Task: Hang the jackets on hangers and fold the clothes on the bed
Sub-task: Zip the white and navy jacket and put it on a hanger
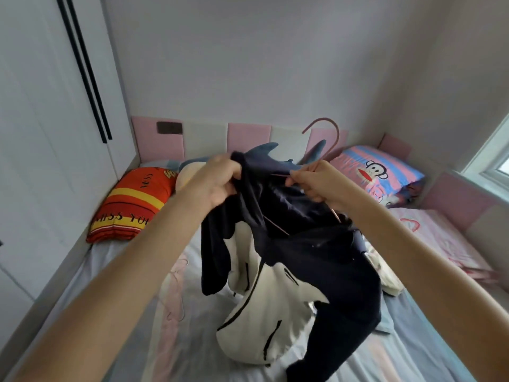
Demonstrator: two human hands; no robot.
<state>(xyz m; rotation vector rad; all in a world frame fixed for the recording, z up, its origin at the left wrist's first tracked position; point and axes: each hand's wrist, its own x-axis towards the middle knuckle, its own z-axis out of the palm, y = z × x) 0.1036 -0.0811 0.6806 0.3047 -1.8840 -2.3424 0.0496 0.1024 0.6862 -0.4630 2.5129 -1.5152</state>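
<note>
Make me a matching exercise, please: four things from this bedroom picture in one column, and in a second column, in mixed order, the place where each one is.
Things
1. pink hanger
2. orange striped pillow
3. monkey pillow
4. spare hangers

Places
A. flat on the bed, left of the jacket
B. far right end of the bed, near the window
C. far left corner of the bed
D. raised in the right hand, partly inside the jacket

Pairs: 1-D, 2-C, 3-B, 4-A
</note>
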